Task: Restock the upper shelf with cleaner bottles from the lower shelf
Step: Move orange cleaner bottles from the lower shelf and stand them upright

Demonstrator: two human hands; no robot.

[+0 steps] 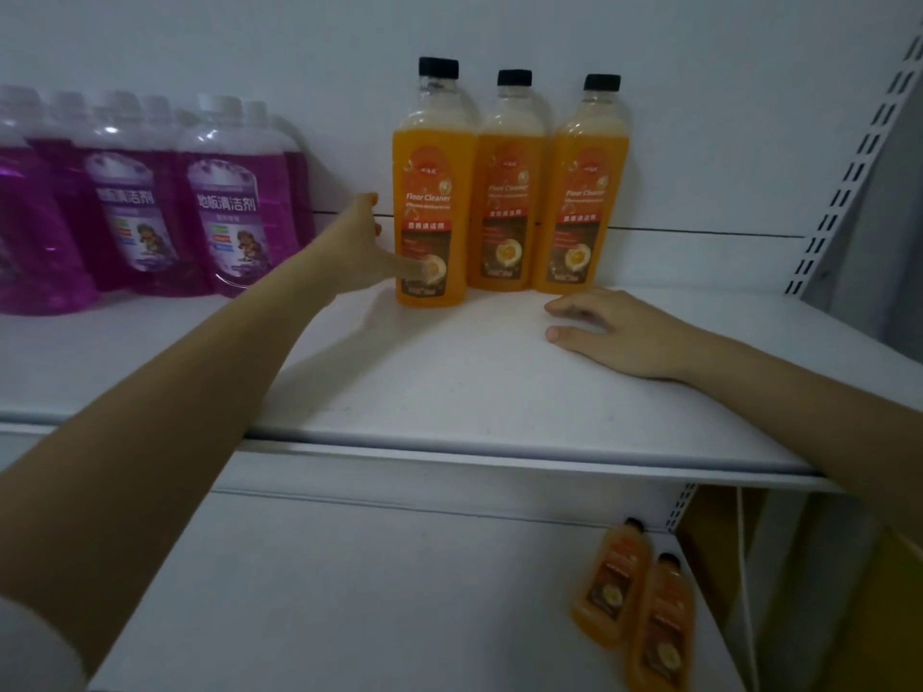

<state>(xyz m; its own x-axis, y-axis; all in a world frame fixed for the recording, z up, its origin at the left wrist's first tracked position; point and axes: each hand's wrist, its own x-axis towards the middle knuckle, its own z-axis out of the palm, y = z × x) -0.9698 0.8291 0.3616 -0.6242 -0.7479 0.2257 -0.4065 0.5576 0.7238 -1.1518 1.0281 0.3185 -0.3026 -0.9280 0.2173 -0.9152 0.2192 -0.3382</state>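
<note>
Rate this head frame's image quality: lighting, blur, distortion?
Head view: dim, bluish light; glare spots on the purple bottles, which smear toward the left edge; wide-angle bending of the upper shelf; the orange bottles stay readable, the two on the lower shelf are soft.

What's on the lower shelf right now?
Two orange bottles stand at the right end of the lower shelf; my left forearm hides its left part.
</note>
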